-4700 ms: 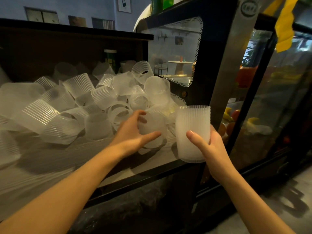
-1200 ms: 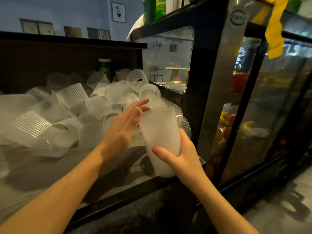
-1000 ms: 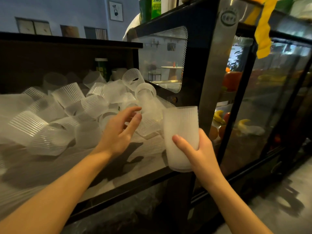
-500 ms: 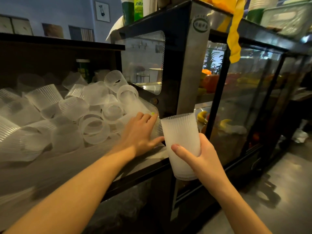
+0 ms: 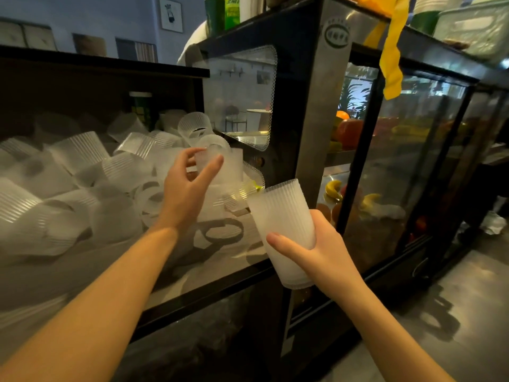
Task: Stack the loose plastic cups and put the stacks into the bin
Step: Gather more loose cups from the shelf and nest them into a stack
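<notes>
A heap of loose frosted ribbed plastic cups lies on the counter top at the left. My right hand grips a stack of nested cups, upright with its open end up, just off the counter's front right corner. My left hand is raised above the heap and holds a single frosted cup between thumb and fingers, up and to the left of the stack. No bin for the stacks is in view.
A black glass-fronted display fridge with fruit inside stands right beside the counter. A yellow cloth hangs from its top, near a white basket. Green bottles stand at the back. Grey floor lies lower right.
My left hand, which was pressed low on the heap half a second ago, has lifted with a single cup in its fingers. My right hand keeps the stack in much the same place.
</notes>
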`<move>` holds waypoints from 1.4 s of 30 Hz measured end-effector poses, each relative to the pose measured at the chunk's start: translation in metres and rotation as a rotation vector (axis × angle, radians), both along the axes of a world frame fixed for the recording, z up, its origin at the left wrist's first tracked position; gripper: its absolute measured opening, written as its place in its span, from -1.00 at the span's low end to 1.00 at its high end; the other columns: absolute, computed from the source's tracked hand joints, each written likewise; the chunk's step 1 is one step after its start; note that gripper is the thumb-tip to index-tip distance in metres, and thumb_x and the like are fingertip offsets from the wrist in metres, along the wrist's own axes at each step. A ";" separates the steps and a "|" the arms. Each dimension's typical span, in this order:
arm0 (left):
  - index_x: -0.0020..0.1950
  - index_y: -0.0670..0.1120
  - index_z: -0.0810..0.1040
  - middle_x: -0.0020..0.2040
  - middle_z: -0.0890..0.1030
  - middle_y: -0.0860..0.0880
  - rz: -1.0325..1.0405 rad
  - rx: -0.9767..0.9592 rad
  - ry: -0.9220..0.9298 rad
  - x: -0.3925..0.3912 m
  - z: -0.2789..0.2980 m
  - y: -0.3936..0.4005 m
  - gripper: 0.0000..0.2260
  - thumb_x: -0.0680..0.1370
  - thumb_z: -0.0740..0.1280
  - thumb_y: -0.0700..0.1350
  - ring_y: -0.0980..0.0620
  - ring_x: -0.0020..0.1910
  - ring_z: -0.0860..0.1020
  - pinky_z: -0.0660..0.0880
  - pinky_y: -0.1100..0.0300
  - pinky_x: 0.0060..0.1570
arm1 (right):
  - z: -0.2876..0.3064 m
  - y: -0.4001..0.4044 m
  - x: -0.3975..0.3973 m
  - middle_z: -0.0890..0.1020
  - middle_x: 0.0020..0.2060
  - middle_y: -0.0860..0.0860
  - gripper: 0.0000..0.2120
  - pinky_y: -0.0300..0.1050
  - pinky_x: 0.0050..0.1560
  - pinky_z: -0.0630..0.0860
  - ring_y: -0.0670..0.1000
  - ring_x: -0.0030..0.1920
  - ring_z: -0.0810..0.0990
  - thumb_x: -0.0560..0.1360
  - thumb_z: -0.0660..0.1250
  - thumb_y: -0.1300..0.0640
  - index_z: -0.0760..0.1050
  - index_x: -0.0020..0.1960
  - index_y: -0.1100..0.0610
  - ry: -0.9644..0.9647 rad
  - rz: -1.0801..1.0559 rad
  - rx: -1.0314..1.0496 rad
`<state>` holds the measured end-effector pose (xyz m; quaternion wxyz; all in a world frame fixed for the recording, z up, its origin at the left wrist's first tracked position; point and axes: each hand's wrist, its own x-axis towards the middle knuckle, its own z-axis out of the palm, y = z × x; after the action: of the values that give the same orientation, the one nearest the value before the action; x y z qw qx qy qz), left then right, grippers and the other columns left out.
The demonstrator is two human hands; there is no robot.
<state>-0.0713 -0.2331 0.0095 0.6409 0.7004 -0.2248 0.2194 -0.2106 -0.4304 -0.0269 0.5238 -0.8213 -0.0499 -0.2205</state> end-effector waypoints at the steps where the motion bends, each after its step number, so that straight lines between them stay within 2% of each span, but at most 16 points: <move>1: 0.29 -0.04 0.47 0.17 0.58 -0.02 -0.015 -0.042 0.022 0.000 0.001 0.002 -0.39 0.41 0.34 0.34 0.01 0.12 0.58 0.58 0.12 0.05 | 0.002 0.002 0.000 0.54 0.01 -0.13 -0.36 -0.34 -0.20 0.56 -0.27 -0.01 0.56 0.25 0.46 -0.27 0.37 0.21 -0.01 0.005 0.009 -0.023; 4: 0.27 -0.06 0.47 0.17 0.59 -0.07 -0.083 -0.133 0.056 -0.002 0.005 0.006 -0.42 0.42 0.36 0.31 -0.05 0.15 0.59 0.57 -0.12 0.15 | 0.010 0.007 0.003 0.53 0.00 -0.13 -0.31 -0.32 -0.21 0.56 -0.18 -0.03 0.58 0.23 0.41 -0.32 0.35 0.22 0.01 0.052 0.020 -0.101; 6: 0.31 0.00 0.45 0.20 0.57 -0.04 -0.103 -0.113 0.059 -0.003 0.005 0.008 -0.42 0.42 0.35 0.31 -0.05 0.18 0.57 0.55 -0.15 0.18 | 0.014 0.010 0.007 0.51 0.00 -0.15 -0.29 -0.30 -0.21 0.56 -0.15 -0.03 0.58 0.22 0.39 -0.36 0.34 0.22 -0.01 0.084 0.022 -0.153; 8: 0.35 0.09 0.44 0.25 0.53 -0.02 -0.114 -0.075 0.048 -0.005 0.005 0.010 -0.43 0.42 0.34 0.32 -0.02 0.21 0.56 0.55 -0.09 0.20 | 0.019 0.012 0.014 0.50 0.00 -0.16 -0.29 -0.27 -0.17 0.58 -0.14 -0.03 0.57 0.24 0.39 -0.39 0.33 0.22 -0.02 0.113 0.015 -0.203; 11: 0.41 0.01 0.43 0.26 0.54 -0.02 -0.194 -0.075 0.033 -0.009 0.010 0.017 -0.37 0.41 0.34 0.28 0.05 0.18 0.58 0.58 0.07 0.13 | 0.027 0.016 0.028 0.49 0.01 -0.14 -0.34 -0.21 -0.10 0.61 -0.13 -0.02 0.56 0.32 0.44 -0.34 0.32 0.23 -0.01 0.123 0.018 -0.285; 13: 0.44 -0.05 0.42 0.29 0.53 -0.04 -0.198 0.024 -0.009 -0.012 0.012 0.023 -0.36 0.44 0.33 0.24 0.07 0.18 0.58 0.57 0.12 0.12 | 0.033 0.020 0.036 0.48 0.01 -0.16 -0.37 -0.19 -0.07 0.63 -0.13 -0.02 0.56 0.33 0.46 -0.30 0.31 0.22 -0.02 0.092 0.040 -0.304; 16: 0.50 -0.02 0.34 0.33 0.49 0.04 -0.203 0.091 -0.002 -0.014 0.009 0.035 -0.37 0.48 0.32 0.17 0.20 0.19 0.56 0.56 0.18 0.16 | 0.033 0.029 0.052 0.46 0.01 -0.18 -0.38 -0.17 -0.06 0.63 -0.13 -0.01 0.55 0.33 0.48 -0.28 0.30 0.21 -0.04 0.031 0.073 -0.322; 20: 0.51 0.05 0.33 0.29 0.48 0.20 -0.133 0.252 -0.034 -0.015 0.009 0.051 -0.28 0.42 0.25 0.34 0.30 0.15 0.51 0.52 0.29 0.09 | 0.018 0.039 0.073 0.44 0.05 -0.21 -0.32 -0.12 -0.04 0.64 -0.12 0.04 0.54 0.28 0.44 -0.38 0.25 0.22 -0.13 -0.019 0.070 -0.344; 24: 0.48 0.13 0.35 0.29 0.39 0.34 -0.093 0.384 -0.012 -0.014 0.010 0.058 -0.27 0.39 0.14 0.45 0.42 0.25 0.37 0.35 0.24 0.30 | 0.013 0.045 0.085 0.42 0.09 -0.24 -0.27 -0.21 -0.05 0.59 -0.14 0.07 0.51 0.25 0.42 -0.42 0.22 0.28 -0.19 -0.066 0.098 -0.258; 27: 0.50 0.14 0.30 0.34 0.34 0.29 -0.073 0.520 -0.122 -0.015 0.012 0.055 -0.32 0.47 0.03 0.44 0.50 0.25 0.29 0.27 0.47 0.20 | 0.013 0.048 0.090 0.46 0.08 -0.22 -0.28 -0.26 -0.10 0.57 -0.14 0.05 0.54 0.26 0.46 -0.39 0.27 0.28 -0.15 -0.084 0.114 -0.143; 29: 0.46 0.10 0.37 0.25 0.47 0.23 -0.047 0.391 -0.153 -0.012 0.017 0.055 -0.45 0.54 0.08 0.31 0.42 0.16 0.44 0.40 0.52 0.02 | 0.007 0.047 0.090 0.52 0.07 -0.17 -0.36 -0.25 -0.11 0.58 -0.10 0.04 0.59 0.26 0.47 -0.34 0.33 0.22 -0.12 -0.082 0.101 0.042; 31: 0.40 0.00 0.45 0.11 0.57 0.12 0.101 0.291 -0.239 -0.005 0.020 0.059 -0.55 0.60 0.17 0.20 0.27 0.04 0.54 0.47 0.47 -0.11 | 0.000 0.043 0.089 0.59 0.06 -0.09 -0.41 -0.15 -0.07 0.62 -0.05 0.05 0.63 0.26 0.50 -0.33 0.40 0.16 -0.13 -0.091 0.077 0.256; 33: 0.36 -0.06 0.48 0.06 0.58 0.04 0.247 0.318 -0.306 0.005 0.018 0.063 -0.60 0.60 0.27 0.12 0.20 -0.03 0.55 0.49 0.44 -0.16 | -0.005 0.041 0.090 0.61 0.07 -0.06 -0.41 -0.07 -0.04 0.64 -0.04 0.05 0.64 0.22 0.46 -0.35 0.41 0.15 -0.16 -0.098 0.055 0.350; 37: 0.39 -0.05 0.45 0.14 0.54 -0.01 0.349 0.534 -0.361 0.020 0.010 0.071 -0.48 0.53 0.27 0.22 0.10 0.01 0.53 0.55 0.18 -0.04 | -0.004 0.043 0.093 0.60 0.07 -0.07 -0.42 -0.11 -0.04 0.63 -0.05 0.04 0.63 0.21 0.42 -0.36 0.40 0.14 -0.16 -0.072 0.045 0.321; 39: 0.46 -0.05 0.39 0.26 0.49 -0.03 0.362 0.681 -0.375 0.025 0.004 0.076 -0.35 0.49 0.24 0.30 0.06 0.17 0.46 0.48 0.14 0.13 | -0.005 0.043 0.093 0.59 0.06 -0.07 -0.44 -0.12 -0.04 0.62 -0.06 0.04 0.62 0.23 0.43 -0.34 0.40 0.14 -0.17 -0.064 0.042 0.313; 42: 0.54 -0.06 0.28 0.39 0.42 -0.09 0.528 0.894 -0.331 0.026 -0.009 0.078 -0.18 0.45 0.22 0.45 -0.06 0.31 0.37 0.38 0.04 0.25 | -0.007 0.042 0.095 0.58 0.07 -0.07 -0.45 -0.08 0.00 0.61 -0.04 0.07 0.61 0.27 0.42 -0.29 0.40 0.18 -0.13 -0.031 0.045 0.321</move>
<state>-0.0458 -0.1553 0.0008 0.1596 0.8935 -0.2108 0.3630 -0.1151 -0.3889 -0.0337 0.6522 -0.7223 -0.0403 -0.2264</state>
